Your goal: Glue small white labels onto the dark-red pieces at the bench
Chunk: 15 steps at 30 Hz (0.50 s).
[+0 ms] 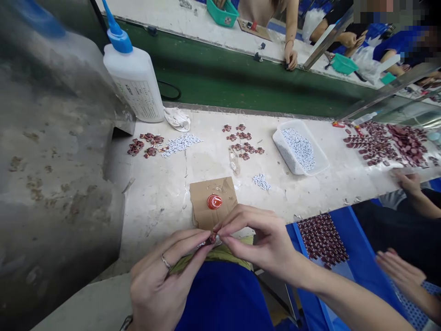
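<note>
Red piece (212, 238), a tiny one, sits pinched between both hands, just above the near edge of the worktop (161, 193). The left hand (161, 280) has its fingers curled in tight, and its thumb and first finger nip the piece from the left. The right hand (262, 239) is closed the same way and nips it from the other side, so the fingertips of both hands almost touch. Something thin and pale seems to be squeezed in there too, but it is too small to tell.

Just past the hands lies a card (206, 202) with a blob of red glue (214, 201) on it. Farther back are little heaps of red pieces (243, 140), a heap of white bits (181, 143), a tray (319, 158) full of white bits, and a big glue bottle (134, 78) at the back left. Another person's hand (408, 180) rests on the worktop far to the right.

I think the hands are pressing two small parts together right now. The next move needs a soft, steady grip, so the parts do not slide or stick to the fingers.
</note>
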Each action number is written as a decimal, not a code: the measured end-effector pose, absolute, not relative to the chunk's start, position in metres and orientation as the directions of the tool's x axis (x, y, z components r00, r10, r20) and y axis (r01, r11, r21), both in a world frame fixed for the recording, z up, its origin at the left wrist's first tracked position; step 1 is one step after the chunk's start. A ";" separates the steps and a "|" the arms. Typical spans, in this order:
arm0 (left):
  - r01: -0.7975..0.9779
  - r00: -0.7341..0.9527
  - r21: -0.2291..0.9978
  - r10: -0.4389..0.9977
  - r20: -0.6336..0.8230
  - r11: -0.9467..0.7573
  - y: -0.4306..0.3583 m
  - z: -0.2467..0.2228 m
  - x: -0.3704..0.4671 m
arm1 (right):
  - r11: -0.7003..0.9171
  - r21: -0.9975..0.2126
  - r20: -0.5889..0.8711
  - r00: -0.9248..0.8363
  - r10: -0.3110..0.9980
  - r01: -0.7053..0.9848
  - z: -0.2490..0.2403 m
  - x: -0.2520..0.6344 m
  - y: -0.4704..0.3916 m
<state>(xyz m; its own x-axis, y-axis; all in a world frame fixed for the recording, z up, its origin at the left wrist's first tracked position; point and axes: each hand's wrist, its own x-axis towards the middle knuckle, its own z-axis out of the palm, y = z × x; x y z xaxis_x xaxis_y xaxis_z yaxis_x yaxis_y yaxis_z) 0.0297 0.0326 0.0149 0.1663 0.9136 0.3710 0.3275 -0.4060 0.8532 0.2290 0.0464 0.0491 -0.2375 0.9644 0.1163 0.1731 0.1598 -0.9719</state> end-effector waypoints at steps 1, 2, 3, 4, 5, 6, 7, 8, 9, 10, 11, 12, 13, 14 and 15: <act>0.332 0.168 0.852 0.914 0.369 -0.405 0.032 0.015 0.030 | 0.157 -0.972 0.112 -0.240 0.964 0.175 0.049 0.229 0.047; 0.335 0.165 0.852 0.916 0.367 -0.402 0.031 0.016 0.030 | 0.155 -0.972 0.111 -0.239 0.965 0.176 0.049 0.229 0.047; 0.334 0.164 0.853 0.916 0.366 -0.401 0.031 0.016 0.030 | 0.154 -0.972 0.110 -0.235 0.966 0.177 0.049 0.230 0.047; 0.338 0.157 0.854 0.918 0.364 -0.396 0.031 0.015 0.029 | 0.153 -0.972 0.111 -0.228 0.967 0.178 0.050 0.230 0.047; 0.364 0.144 0.848 0.923 0.358 -0.385 0.031 0.013 0.027 | 0.152 -0.972 0.111 -0.216 0.970 0.180 0.050 0.231 0.047; 0.416 0.124 0.835 0.931 0.342 -0.362 0.033 0.010 0.025 | 0.145 -0.971 0.106 -0.202 0.974 0.188 0.050 0.233 0.047; 0.483 0.100 0.814 0.944 0.315 -0.323 0.036 0.006 0.022 | 0.134 -0.970 0.097 -0.183 0.978 0.201 0.050 0.235 0.047; 0.555 0.079 0.785 0.956 0.281 -0.276 0.040 0.001 0.018 | 0.120 -0.969 0.085 -0.162 0.983 0.218 0.049 0.238 0.048; 0.623 0.062 0.748 0.968 0.242 -0.227 0.045 -0.006 0.014 | 0.102 -0.966 0.071 -0.135 0.988 0.238 0.048 0.242 0.049; 0.676 0.053 0.713 0.978 0.202 -0.185 0.050 -0.013 0.010 | 0.081 -0.962 0.055 -0.104 0.993 0.260 0.045 0.246 0.050; 0.712 0.060 0.684 0.984 0.170 -0.161 0.056 -0.020 0.007 | 0.059 -0.957 0.040 -0.071 0.997 0.284 0.040 0.251 0.051; 0.739 0.064 0.657 0.986 0.151 -0.149 0.060 -0.026 0.004 | 0.036 -0.949 0.025 -0.042 0.999 0.312 0.035 0.256 0.053; 0.766 0.059 0.628 0.988 0.146 -0.139 0.063 -0.031 0.002 | 0.017 -0.939 0.012 -0.016 1.000 0.343 0.029 0.260 0.055; 0.790 0.040 0.600 0.987 0.154 -0.126 0.063 -0.035 0.000 | 0.003 -0.926 0.003 0.001 1.000 0.378 0.022 0.265 0.057; 0.807 0.011 0.580 0.985 0.174 -0.111 0.062 -0.038 -0.001 | 0.001 -0.908 0.004 0.006 1.000 0.418 0.016 0.268 0.059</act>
<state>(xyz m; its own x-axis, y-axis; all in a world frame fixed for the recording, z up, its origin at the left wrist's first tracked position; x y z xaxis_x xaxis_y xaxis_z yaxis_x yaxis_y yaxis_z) -0.0010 0.0623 -0.0379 0.0108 0.9847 0.1741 0.8068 -0.1114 0.5802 0.2682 0.0593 0.0156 0.0058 1.0000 0.0039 0.4185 0.0012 -0.9082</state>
